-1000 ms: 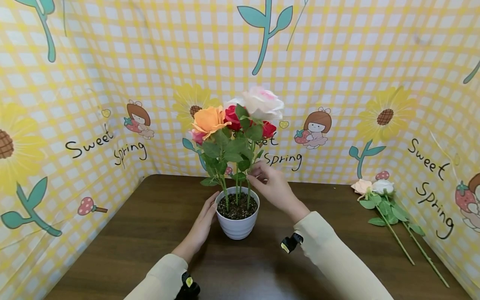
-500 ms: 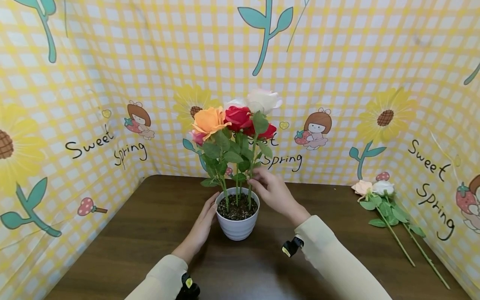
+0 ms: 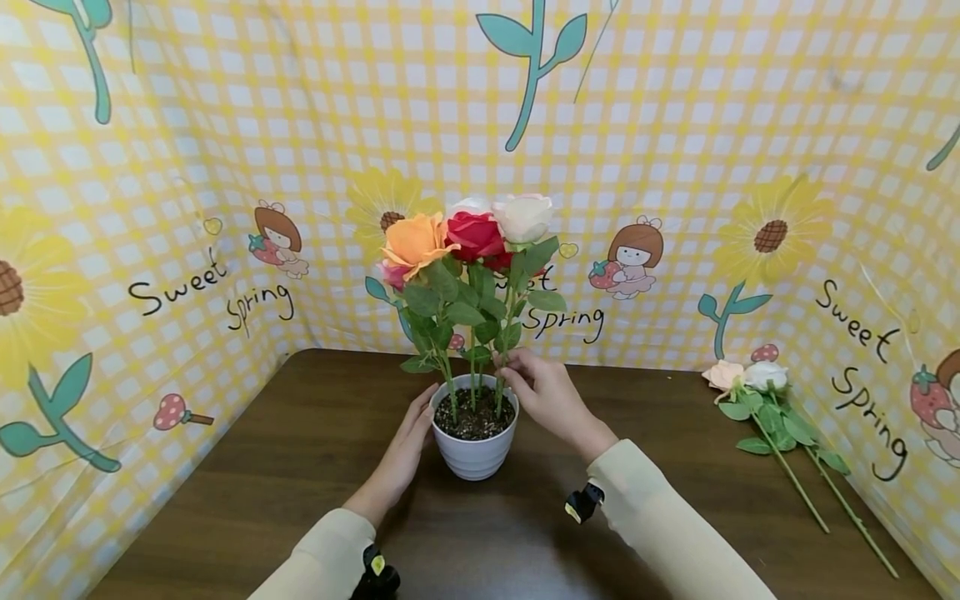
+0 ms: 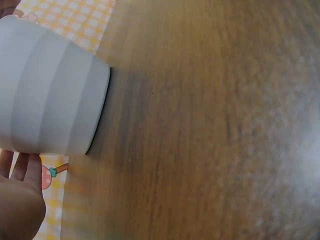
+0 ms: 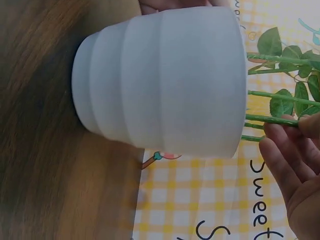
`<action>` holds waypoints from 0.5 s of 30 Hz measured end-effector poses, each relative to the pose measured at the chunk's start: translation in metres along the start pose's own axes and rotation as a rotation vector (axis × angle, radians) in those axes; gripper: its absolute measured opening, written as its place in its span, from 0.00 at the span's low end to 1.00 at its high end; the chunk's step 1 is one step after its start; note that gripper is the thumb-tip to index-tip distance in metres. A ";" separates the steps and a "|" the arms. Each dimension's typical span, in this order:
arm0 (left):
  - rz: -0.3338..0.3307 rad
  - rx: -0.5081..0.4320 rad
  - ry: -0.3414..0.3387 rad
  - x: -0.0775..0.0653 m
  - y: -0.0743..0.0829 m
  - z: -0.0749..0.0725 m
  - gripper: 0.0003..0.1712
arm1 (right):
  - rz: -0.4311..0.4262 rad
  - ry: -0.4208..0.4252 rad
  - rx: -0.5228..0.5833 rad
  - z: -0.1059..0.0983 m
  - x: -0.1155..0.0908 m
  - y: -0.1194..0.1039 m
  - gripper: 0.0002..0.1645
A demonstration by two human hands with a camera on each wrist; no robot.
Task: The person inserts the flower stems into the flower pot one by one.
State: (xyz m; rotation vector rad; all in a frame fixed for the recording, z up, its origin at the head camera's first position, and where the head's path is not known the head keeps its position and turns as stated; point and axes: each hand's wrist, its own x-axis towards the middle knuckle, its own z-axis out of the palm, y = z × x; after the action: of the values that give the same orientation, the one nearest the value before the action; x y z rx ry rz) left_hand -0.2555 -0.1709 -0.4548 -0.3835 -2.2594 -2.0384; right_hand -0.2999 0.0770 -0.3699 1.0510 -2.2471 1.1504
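A white ribbed flowerpot [image 3: 476,457] filled with dark soil [image 3: 468,425] stands upright on the table. Several roses rise from it: an orange rose [image 3: 418,242], a red rose [image 3: 476,234] and a pale pink-white rose [image 3: 523,217] among them. With fairly straight fingers, my left hand [image 3: 403,446] rests against the pot's left side; the left wrist view shows its fingertips touching the pot wall [image 4: 52,95]. Just above the rim, my right hand [image 3: 551,392] pinches a green rose stem [image 5: 270,119] between thumb and fingers.
On the table's right side lie a peach rose [image 3: 724,375] and a white rose [image 3: 765,374], their long stems pointing toward the front right. Yellow checked cloth [image 3: 420,100] surrounds the brown wooden table [image 3: 247,475] at the back and both sides.
The pale rose at the right of the pot has turned and come lower, its leaves now facing right. My right hand has moved slightly down with its stem. The left hand stays in place.
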 end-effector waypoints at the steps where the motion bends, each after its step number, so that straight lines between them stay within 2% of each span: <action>1: -0.003 0.001 0.000 0.000 0.000 0.000 0.32 | 0.004 -0.002 0.003 0.000 0.000 0.000 0.06; 15: -0.007 -0.004 -0.001 0.000 0.000 -0.001 0.31 | 0.024 -0.047 -0.005 0.006 0.001 -0.002 0.08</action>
State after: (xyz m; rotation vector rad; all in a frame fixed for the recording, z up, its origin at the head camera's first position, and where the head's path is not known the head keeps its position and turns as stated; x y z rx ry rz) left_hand -0.2555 -0.1716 -0.4543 -0.3776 -2.2612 -2.0474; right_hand -0.2990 0.0713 -0.3720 1.0630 -2.3037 1.1406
